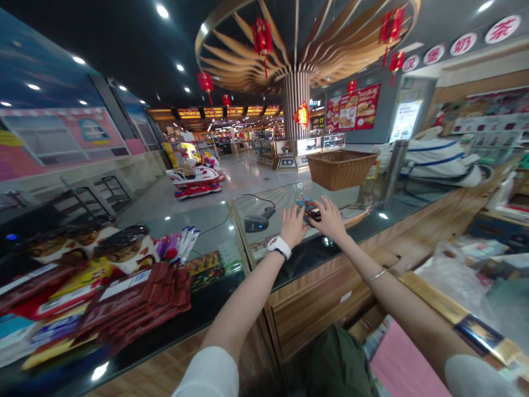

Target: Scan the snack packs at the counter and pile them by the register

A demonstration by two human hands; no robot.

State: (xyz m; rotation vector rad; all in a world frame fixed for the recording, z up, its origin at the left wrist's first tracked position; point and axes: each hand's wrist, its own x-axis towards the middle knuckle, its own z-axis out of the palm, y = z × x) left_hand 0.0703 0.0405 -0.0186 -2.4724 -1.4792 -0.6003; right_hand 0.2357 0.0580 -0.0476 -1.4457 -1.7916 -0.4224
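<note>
Small packet (306, 207): in both hands at the glass-topped bench (285, 193); handling in progress, release not yet made.
Left to right: the stacked snack packs (142, 303) lie on the bench, apart from the hands; the scanner (256, 223) lies unheld just beside the left hand (293, 227), which grips the packet's near-left side with fingers bent narrowly; the packet's long axis appears to slant from upper left to lower right, though fingers cover part of it and its leading end cannot be told; the right hand (331, 221) closes on its right side, fingers curved; the wicker basket (343, 171) stands beyond. Whether the packet is opened, or touches the glass, cannot be told; setting it down remains, by judgement.
</note>
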